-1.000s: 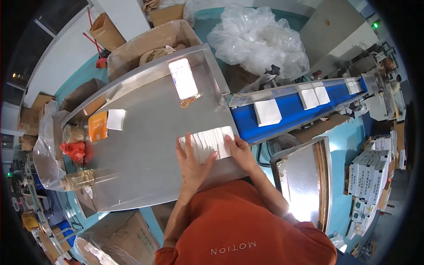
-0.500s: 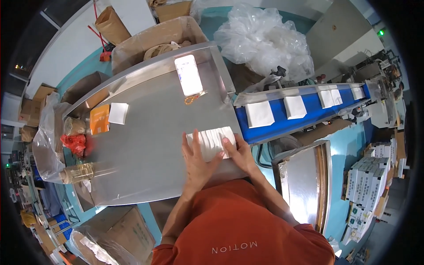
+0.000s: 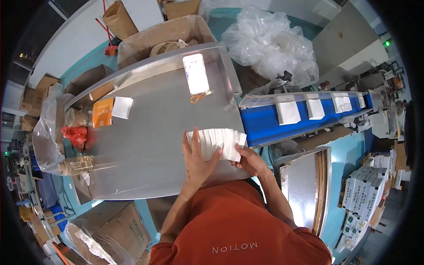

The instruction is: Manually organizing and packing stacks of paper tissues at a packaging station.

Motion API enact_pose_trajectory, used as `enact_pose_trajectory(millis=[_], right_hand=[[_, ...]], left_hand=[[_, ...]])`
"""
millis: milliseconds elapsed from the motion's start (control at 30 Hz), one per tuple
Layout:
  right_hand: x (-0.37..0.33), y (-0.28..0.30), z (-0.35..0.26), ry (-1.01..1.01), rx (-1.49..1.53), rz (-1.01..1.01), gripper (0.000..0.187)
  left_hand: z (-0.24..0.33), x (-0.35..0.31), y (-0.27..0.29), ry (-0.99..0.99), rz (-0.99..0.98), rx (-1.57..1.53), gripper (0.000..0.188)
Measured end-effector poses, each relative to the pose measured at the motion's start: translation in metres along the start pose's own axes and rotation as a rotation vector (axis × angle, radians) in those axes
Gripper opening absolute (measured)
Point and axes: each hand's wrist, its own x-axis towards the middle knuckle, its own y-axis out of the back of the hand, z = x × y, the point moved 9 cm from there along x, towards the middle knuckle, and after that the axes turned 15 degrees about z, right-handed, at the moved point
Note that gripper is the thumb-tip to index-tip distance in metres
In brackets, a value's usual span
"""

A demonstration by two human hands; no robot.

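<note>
A fanned row of thin white paper packets [image 3: 214, 143] stands on the near right of the metal table. My left hand [image 3: 196, 165] grips the row's left part, thumb along the near side and two fingers raised at the left end. At the right end, my right hand [image 3: 252, 161] has thumb and fingers closed on the last packets, which lean outward. The fingers of my right hand are partly hidden behind these packets. Several similar white packets [image 3: 288, 113] lie spaced out on the blue conveyor belt [image 3: 260, 126] to my right.
On the metal table [image 3: 145, 154] lie a phone [image 3: 195, 75] with a beaded strap, an orange packet [image 3: 103, 112] and a white card [image 3: 122, 107]. A red plastic bag [image 3: 76, 136] and tape rolls [image 3: 76, 166] sit at the left. Cardboard boxes [image 3: 108, 229] surround the table.
My right hand has shifted right and slightly nearer, and the row is spread wider at its right end. The packets on the belt have travelled right, away from me. The view has shifted slightly.
</note>
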Motion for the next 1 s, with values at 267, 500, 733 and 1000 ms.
enact_pose_trajectory(millis=[267, 500, 733, 1000], right_hand=[[0.018, 0.029, -0.017, 0.386, 0.227, 0.257, 0.041], [-0.008, -0.032, -0.055, 0.660, -0.547, 0.237, 0.051], [0.017, -0.007, 0.006, 0.049, 0.082, -0.026, 0.030], [0.004, -0.001, -0.042, 0.585, -0.138, 0.275, 0.046]], left_hand=[[-0.001, 0.005, 0.006, 0.065, 0.023, -0.132, 0.091], [-0.038, -0.008, -0.013, 0.496, -0.150, -0.355, 0.085], [-0.041, -0.005, -0.005, 0.413, -0.080, -0.341, 0.083], [-0.013, -0.010, -0.018, 0.384, -0.140, -0.237, 0.101]])
